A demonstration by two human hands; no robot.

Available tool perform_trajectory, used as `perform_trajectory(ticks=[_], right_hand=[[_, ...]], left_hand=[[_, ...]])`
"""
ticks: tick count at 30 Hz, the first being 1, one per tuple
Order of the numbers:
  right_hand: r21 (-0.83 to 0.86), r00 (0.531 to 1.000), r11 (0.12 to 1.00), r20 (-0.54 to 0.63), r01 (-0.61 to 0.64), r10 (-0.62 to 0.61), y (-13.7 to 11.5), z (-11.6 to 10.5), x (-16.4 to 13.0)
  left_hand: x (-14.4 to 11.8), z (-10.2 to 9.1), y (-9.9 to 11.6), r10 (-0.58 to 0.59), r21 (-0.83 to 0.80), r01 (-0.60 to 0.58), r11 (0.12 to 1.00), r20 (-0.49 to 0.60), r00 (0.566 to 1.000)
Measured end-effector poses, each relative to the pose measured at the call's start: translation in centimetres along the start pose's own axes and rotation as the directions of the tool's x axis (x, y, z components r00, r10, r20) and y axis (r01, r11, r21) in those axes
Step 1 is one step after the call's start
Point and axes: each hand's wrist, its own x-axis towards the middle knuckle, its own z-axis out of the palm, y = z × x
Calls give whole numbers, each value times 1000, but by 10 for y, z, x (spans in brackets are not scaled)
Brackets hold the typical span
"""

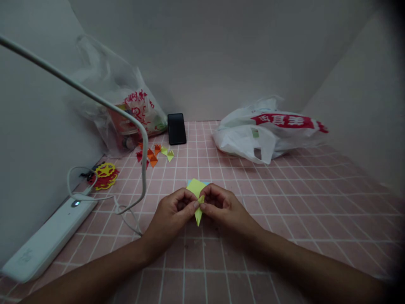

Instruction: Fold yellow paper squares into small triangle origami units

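Between my hands is a small folded piece of yellow paper [198, 216], its pointed end hanging down toward me. My left hand [176, 207] pinches it from the left between thumb and forefinger. From the right, my right hand [221, 203] pinches the same piece, its thumb almost meeting the left one. Just beyond my fingertips lies a flat yellow paper sheet [195, 185], with a blue edge showing from beneath it. Folded paper pieces in red, orange [152, 158] and yellow [167, 153] lie farther back to the left.
A black phone [176, 128] leans at the back wall. Plastic bags stand left [139, 109] and right [247, 133]. At left are a white power strip [53, 238], a looping white cable [144, 169] and red and yellow cut-out shapes [105, 170], all on a pink tiled surface [303, 202].
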Motion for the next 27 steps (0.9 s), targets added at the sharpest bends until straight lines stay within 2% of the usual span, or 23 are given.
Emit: perform_trajectory(ticks=[8, 15, 27], right_hand=[[-60, 1000, 998, -1, 25, -25, 1, 1, 1], [48, 997, 997, -34, -62, 63, 1, 4, -2], [49, 996, 995, -20, -83, 84, 3, 4, -2]], left_hand=[[0, 1, 0, 1, 28, 0, 1000, -36, 999], [0, 1, -4, -69, -21, 68, 997, -26, 997], [2, 1, -2, -42, -45, 42, 998, -3, 999]])
